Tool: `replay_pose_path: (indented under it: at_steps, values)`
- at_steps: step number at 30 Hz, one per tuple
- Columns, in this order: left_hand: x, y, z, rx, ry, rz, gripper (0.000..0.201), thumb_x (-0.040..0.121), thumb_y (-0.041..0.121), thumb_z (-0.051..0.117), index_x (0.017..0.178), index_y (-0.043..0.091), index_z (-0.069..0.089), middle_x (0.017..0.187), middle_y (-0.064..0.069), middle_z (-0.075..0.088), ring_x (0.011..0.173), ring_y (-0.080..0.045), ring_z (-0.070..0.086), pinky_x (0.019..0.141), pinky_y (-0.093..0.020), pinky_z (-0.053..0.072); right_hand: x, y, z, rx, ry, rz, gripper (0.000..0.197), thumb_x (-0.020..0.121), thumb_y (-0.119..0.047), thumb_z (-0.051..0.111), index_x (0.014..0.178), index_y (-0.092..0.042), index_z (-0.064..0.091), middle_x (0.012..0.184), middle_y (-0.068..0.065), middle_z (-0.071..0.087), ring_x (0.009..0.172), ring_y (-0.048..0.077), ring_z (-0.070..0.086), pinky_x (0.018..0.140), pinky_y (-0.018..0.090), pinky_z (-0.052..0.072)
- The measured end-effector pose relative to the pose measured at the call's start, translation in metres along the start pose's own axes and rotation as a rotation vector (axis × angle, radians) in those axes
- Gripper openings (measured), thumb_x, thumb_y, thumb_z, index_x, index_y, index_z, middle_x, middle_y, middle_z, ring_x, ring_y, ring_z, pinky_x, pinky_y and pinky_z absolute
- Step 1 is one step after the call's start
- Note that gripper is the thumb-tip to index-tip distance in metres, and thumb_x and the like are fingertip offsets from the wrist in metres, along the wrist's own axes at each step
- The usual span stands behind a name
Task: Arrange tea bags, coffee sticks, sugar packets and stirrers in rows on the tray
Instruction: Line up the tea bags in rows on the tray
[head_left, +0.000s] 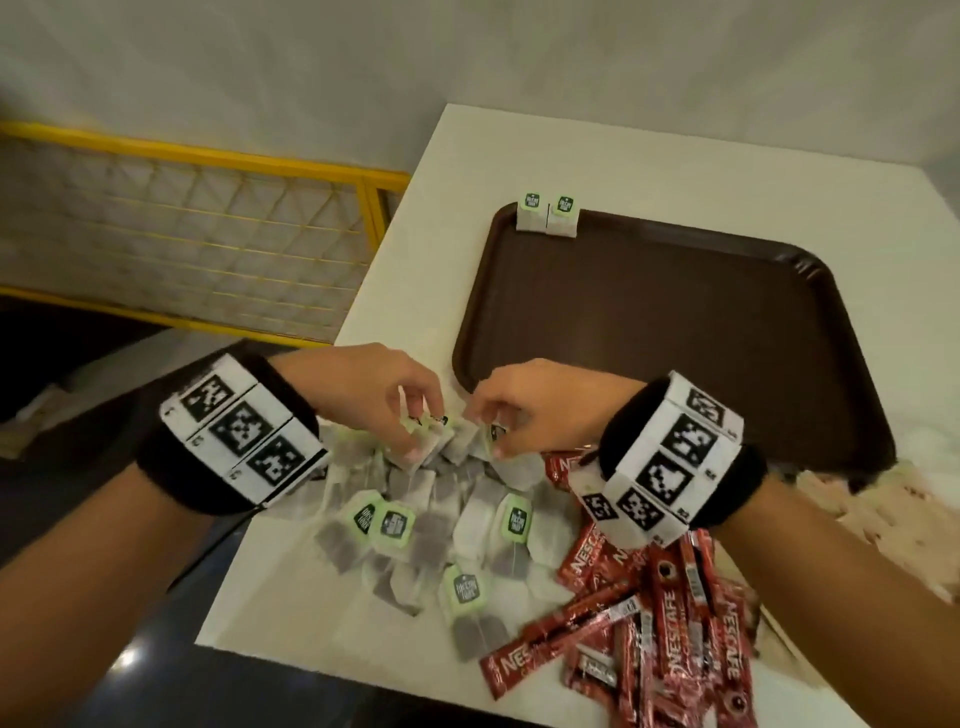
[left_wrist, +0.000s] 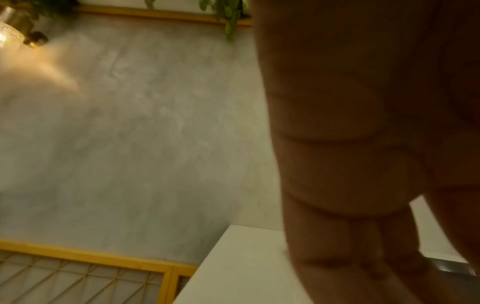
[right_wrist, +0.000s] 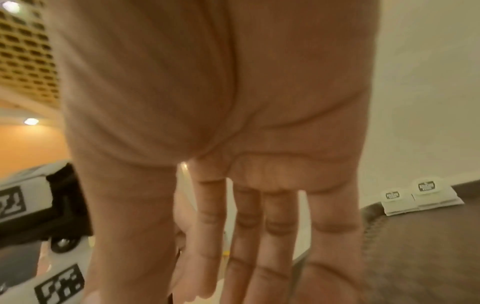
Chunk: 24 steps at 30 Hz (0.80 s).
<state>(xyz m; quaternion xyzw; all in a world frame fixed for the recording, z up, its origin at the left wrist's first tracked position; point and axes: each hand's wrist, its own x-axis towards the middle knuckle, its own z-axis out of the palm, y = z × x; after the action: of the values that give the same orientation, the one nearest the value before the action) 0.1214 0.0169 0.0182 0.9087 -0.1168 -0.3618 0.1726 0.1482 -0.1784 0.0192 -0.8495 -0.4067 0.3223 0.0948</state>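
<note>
Coffee sticks (head_left: 649, 613) lay in a loose red heap at the near right of the bench (head_left: 571, 171), some overlapping the tea bag pile (head_left: 441, 519) to their left. Pale packets (head_left: 883, 509), probably sugar, sat blurred at the right edge; no stirrers could be made out.

Both hands worked at the far edge of the pile. Left hand (head_left: 384, 395): fingers curled, pinching a tea bag (head_left: 421, 431) by its upper part. Right hand (head_left: 540, 410): fingertips down among the bags beside it; whether it held one could not be told, and the right wrist view showed only fingers hanging down.

Beyond them, the tray (head_left: 649, 332) was mostly bare. Two placed bags (head_left: 546, 215) stood side by side, touching, at its far left corner, tags over the rim.

Judgement: step in hand is freeing the next bag for the tea row. To do it well, lift one bag only, checking that its string and tag are not tangled with neighbours; let the right hand steady the pile. Set it just right of the two, tag facing the same way, edges in line, leaving the nearer tray for the other rows.
</note>
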Motion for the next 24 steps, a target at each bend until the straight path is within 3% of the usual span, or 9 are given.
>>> replay_pose_path:
  at_steps: [4, 10, 13, 16, 20, 24]
  values:
    - [-0.006, -0.017, 0.015, 0.076, 0.079, -0.032, 0.057, 0.071, 0.035, 0.080, 0.120, 0.034, 0.052, 0.107, 0.006, 0.045, 0.094, -0.011, 0.053, 0.064, -0.012, 0.038, 0.007, -0.006, 0.019, -0.108, 0.023, 0.119, 0.059, 0.085, -0.021, 0.066, 0.138, -0.017, 0.040, 0.129, 0.007, 0.044, 0.117, 0.023, 0.047, 0.089, 0.028, 0.039]
    - [0.004, -0.030, 0.030, 0.010, 0.193, -0.062, 0.051, 0.073, 0.031, 0.079, 0.117, 0.018, 0.057, 0.106, 0.002, 0.056, 0.075, -0.005, 0.047, 0.059, -0.011, 0.034, 0.014, -0.012, 0.030, -0.155, 0.057, 0.208, 0.059, 0.086, -0.025, 0.065, 0.138, -0.015, 0.040, 0.131, 0.008, 0.046, 0.120, 0.024, 0.045, 0.087, 0.027, 0.037]
    - [0.004, -0.031, 0.031, -0.034, 0.220, -0.021, 0.047, 0.069, 0.031, 0.082, 0.108, 0.020, 0.058, 0.098, 0.004, 0.056, 0.070, -0.003, 0.047, 0.059, -0.015, 0.037, 0.016, -0.012, 0.031, -0.129, 0.089, 0.246, 0.050, 0.083, -0.027, 0.069, 0.128, -0.016, 0.049, 0.120, 0.005, 0.051, 0.112, 0.022, 0.049, 0.084, 0.028, 0.040]
    - [0.002, -0.029, 0.029, -0.097, 0.259, 0.028, 0.041, 0.068, 0.026, 0.083, 0.099, 0.023, 0.057, 0.086, 0.008, 0.052, 0.067, -0.003, 0.048, 0.057, -0.017, 0.037, 0.013, -0.010, 0.028, -0.045, 0.153, 0.272, 0.044, 0.077, -0.030, 0.074, 0.115, -0.016, 0.057, 0.095, -0.005, 0.047, 0.092, 0.016, 0.049, 0.073, 0.026, 0.039]
    - [-0.001, -0.029, 0.025, -0.159, 0.290, 0.130, 0.019, 0.074, 0.014, 0.078, 0.091, 0.015, 0.068, 0.072, 0.009, 0.057, 0.064, -0.004, 0.051, 0.058, -0.013, 0.038, 0.008, -0.007, 0.023, 0.015, 0.212, 0.255, 0.032, 0.075, -0.032, 0.076, 0.095, -0.012, 0.061, 0.078, -0.008, 0.046, 0.077, 0.012, 0.046, 0.061, 0.023, 0.036]
    - [-0.006, -0.032, 0.016, -0.255, 0.286, 0.215, 0.011, 0.075, 0.017, 0.077, 0.076, 0.023, 0.068, 0.091, 0.001, 0.067, 0.087, -0.011, 0.062, 0.075, -0.023, 0.048, -0.004, -0.002, 0.016, 0.123, 0.261, 0.248, 0.025, 0.074, -0.036, 0.076, 0.074, -0.020, 0.057, 0.082, -0.008, 0.048, 0.077, 0.011, 0.047, 0.067, 0.021, 0.037]
